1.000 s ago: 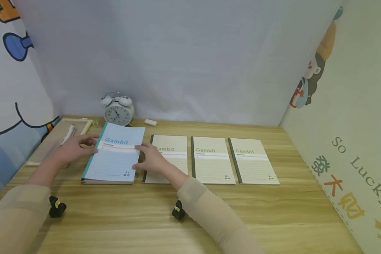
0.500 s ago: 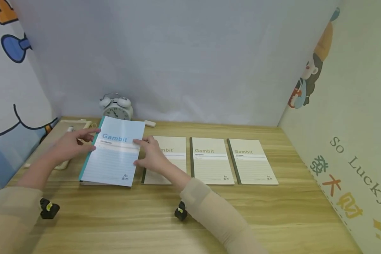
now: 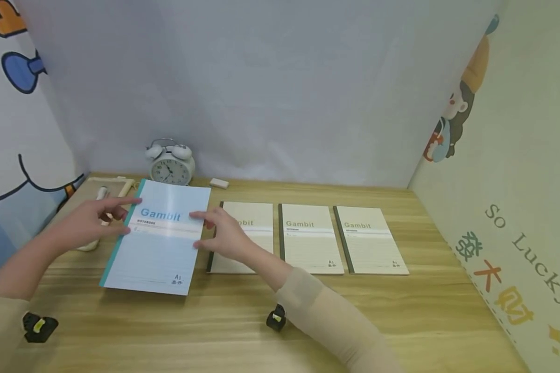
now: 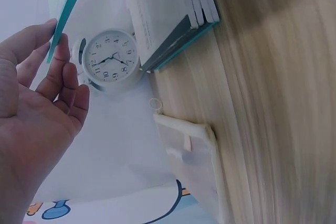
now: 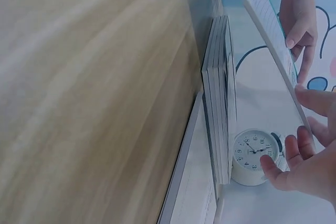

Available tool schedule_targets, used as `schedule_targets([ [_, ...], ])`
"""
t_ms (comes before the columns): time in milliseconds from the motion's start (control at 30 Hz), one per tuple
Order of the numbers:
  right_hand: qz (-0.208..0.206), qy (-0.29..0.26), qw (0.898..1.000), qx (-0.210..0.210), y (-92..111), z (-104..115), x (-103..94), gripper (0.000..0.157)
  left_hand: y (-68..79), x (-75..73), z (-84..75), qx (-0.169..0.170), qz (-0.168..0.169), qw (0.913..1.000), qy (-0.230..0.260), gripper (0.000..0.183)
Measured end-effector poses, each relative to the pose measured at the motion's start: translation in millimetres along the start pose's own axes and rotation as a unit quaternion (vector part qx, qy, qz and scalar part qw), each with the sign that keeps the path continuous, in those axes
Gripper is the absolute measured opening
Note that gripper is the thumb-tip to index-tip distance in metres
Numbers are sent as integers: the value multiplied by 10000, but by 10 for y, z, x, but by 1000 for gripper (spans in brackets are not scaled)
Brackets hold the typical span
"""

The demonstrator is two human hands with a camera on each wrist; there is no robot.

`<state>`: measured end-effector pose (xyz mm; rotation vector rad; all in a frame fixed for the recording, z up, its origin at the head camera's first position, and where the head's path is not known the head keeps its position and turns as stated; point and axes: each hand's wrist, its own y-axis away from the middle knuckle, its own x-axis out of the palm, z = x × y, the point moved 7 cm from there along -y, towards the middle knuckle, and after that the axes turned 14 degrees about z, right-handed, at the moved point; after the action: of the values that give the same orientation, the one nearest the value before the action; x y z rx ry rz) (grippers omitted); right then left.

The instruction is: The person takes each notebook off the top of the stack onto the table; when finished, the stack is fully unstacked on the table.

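Both hands hold a light-blue notebook [image 3: 161, 254] with a teal spine, raised off the pile below. My left hand [image 3: 86, 223] pinches its spine edge between thumb and fingers. On the opposite long edge, my right hand [image 3: 228, 235] grips with thumb and index finger. Under the raised notebook lies a stack of notebooks [image 5: 216, 103], seen from the side in both wrist views; a teal edge shows at its bottom in the left wrist view. To the right, cream notebooks with dark spines lie in a row: one [image 3: 256, 254] partly behind my right hand, a second [image 3: 310, 248], a third [image 3: 371, 248].
A white twin-bell alarm clock [image 3: 171, 172] stands behind the stack, with a white eraser [image 3: 219, 183] beside it. At the left lies a zippered pouch [image 4: 191, 156], partly behind my left hand in the head view. A printed wall [image 3: 508, 217] borders the wooden table's right side.
The blue notebook has come up off the stack and moved toward the person, with both hands holding it. It first tilted up at the far end. The row of cream notebooks stayed put.
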<state>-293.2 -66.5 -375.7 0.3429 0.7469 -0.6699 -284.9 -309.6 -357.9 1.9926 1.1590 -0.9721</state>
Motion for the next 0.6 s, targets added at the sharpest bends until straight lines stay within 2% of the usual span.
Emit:
schedule_targets([
  [200, 385, -91, 9979, -513, 80, 123, 110, 58, 210, 24, -84, 451, -65, 9986, -264, 57],
  [333, 626, -113, 9960, -621, 125, 177, 206, 53, 320, 66, -79, 362, -13, 9981, -495, 56],
  [600, 1110, -17, 9921, -591, 264, 179, 487, 51, 477, 292, -6, 201, 601, 9980, 21, 60],
])
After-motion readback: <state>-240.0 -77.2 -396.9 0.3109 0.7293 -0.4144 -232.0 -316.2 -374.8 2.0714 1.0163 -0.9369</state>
